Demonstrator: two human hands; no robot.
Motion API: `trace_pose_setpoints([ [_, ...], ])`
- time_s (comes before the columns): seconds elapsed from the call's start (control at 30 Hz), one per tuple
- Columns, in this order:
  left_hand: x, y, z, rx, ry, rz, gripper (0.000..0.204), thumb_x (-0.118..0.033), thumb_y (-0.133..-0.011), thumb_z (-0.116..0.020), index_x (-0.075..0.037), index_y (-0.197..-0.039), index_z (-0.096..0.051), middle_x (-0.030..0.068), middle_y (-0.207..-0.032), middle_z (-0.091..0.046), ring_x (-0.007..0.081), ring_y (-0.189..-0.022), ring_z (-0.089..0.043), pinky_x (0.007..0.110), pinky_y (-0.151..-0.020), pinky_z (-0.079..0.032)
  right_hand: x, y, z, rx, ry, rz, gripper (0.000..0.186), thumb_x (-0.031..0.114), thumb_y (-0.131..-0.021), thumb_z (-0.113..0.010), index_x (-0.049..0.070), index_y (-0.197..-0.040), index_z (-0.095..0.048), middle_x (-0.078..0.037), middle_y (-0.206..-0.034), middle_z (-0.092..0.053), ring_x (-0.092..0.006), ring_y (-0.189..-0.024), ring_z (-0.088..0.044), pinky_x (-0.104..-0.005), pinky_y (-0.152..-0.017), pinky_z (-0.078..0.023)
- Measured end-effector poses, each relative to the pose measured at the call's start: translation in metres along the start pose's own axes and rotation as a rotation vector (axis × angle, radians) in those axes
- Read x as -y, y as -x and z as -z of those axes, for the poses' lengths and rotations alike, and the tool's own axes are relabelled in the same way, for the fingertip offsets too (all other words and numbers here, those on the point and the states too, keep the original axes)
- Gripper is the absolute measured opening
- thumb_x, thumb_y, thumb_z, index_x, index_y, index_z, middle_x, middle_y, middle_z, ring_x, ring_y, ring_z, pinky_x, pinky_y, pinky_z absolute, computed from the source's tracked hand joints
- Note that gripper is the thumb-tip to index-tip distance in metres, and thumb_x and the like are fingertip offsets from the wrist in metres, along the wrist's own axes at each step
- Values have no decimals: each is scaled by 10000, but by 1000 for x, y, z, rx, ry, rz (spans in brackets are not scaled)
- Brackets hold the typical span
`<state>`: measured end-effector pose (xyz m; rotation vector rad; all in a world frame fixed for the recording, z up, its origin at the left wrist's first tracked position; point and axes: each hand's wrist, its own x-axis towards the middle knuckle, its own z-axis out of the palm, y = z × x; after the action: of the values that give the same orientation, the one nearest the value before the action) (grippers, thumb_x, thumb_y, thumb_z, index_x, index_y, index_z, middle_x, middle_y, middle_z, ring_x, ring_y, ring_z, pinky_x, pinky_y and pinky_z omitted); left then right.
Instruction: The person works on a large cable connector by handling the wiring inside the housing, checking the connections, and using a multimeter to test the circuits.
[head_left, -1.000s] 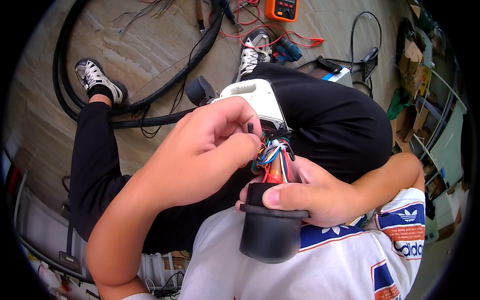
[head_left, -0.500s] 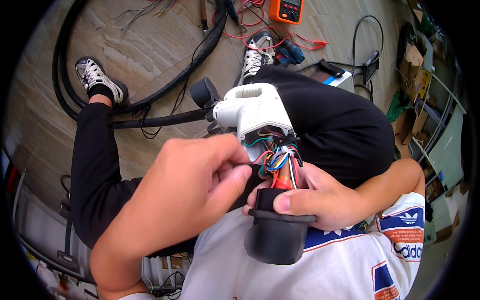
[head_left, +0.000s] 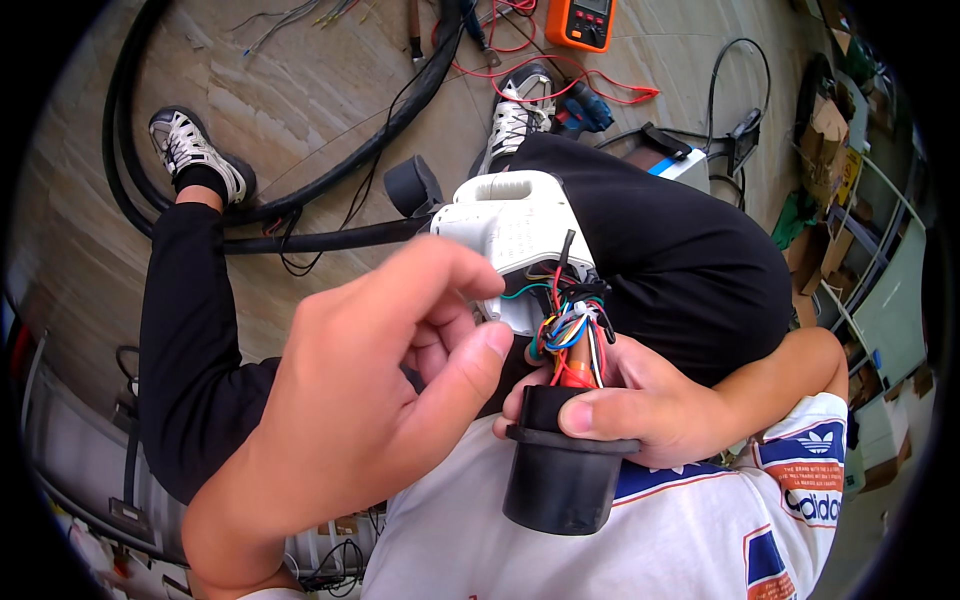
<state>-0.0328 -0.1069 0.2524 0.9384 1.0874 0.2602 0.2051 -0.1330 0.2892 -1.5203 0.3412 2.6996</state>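
My right hand (head_left: 655, 400) grips a black cylindrical plug head (head_left: 560, 485), thumb on its near side above the collar. From its upper end rises a bundle of coloured wires (head_left: 575, 325) with a white tie around it, leading into a white plastic handle housing (head_left: 520, 225) that lies against my raised leg. A red wire tipped with a thin black sleeve (head_left: 567, 245) sticks up in front of the housing. My left hand (head_left: 400, 350) hovers just left of the wires, thumb and forefinger apart, nothing between them.
A thick black cable (head_left: 330, 238) runs from the housing and loops over the tiled floor. Beyond lie an orange multimeter (head_left: 580, 22), red test leads (head_left: 600, 85) and a blue power tool (head_left: 585, 110). Cardboard boxes (head_left: 825, 140) are piled at the right.
My left hand's pinch has opened and drawn slightly back from the wires. The black-sleeved red wire now stands up in front of the housing. My right hand keeps its grip.
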Motion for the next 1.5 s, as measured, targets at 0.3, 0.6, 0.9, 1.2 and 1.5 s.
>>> trace_pose_setpoints([
  [0.3, 13, 12, -6, 252, -395, -394, 759, -12, -695, -813, -28, -1395, -519, 194, -1332, -560, 364, -1148, -627, 424, -938, -548, -4, -2, -3, 59, -69, 55, 417, 157, -986, -676, 39, -1346, -501, -28, -1204, -624, -92, -1122, -592, -290, -980, -495],
  [0.6, 48, 49, -45, -34, -263, -671, 1078, -218, -575, -956, 32, -1474, -416, 276, -1391, -495, 437, -1159, -598, 469, -946, -537, -25, -16, -9, 67, -30, 168, 357, 308, -995, -684, 53, -1228, -594, -28, -1115, -661, -113, -1024, -621, -302, -898, -505],
  [0.9, 45, 44, -23, -148, -215, -734, 1018, -157, -574, -953, 4, -1425, -418, 238, -1371, -541, 322, -1235, -594, 407, -1057, -469, -21, -35, -29, 42, -7, 284, 531, 561, -999, -577, 98, -1259, -606, -56, -1173, -685, -174, -1082, -674, -366, -998, -526],
  [1.2, 9, 38, 48, -375, 324, -562, 903, -307, -622, -846, 18, -1380, -478, 106, -1203, -638, 194, -1107, -636, 321, -1005, -484, 36, -28, -16, 15, 685, 806, 236, 236, -934, -736, 42, -1002, -620, -3, -730, -605, -112, -635, -623, -197, -616, -486],
  [1.5, -17, 71, 35, -336, 265, -669, 1080, -504, -708, -817, 60, -1485, -322, 192, -1362, -537, 300, -1295, -564, 406, -1107, -452, 59, -48, 20, 157, 1319, 950, 767, 270, -727, -893, 26, -1351, -521, -152, -1225, -661, -256, -1135, -630, -356, -983, -489],
])
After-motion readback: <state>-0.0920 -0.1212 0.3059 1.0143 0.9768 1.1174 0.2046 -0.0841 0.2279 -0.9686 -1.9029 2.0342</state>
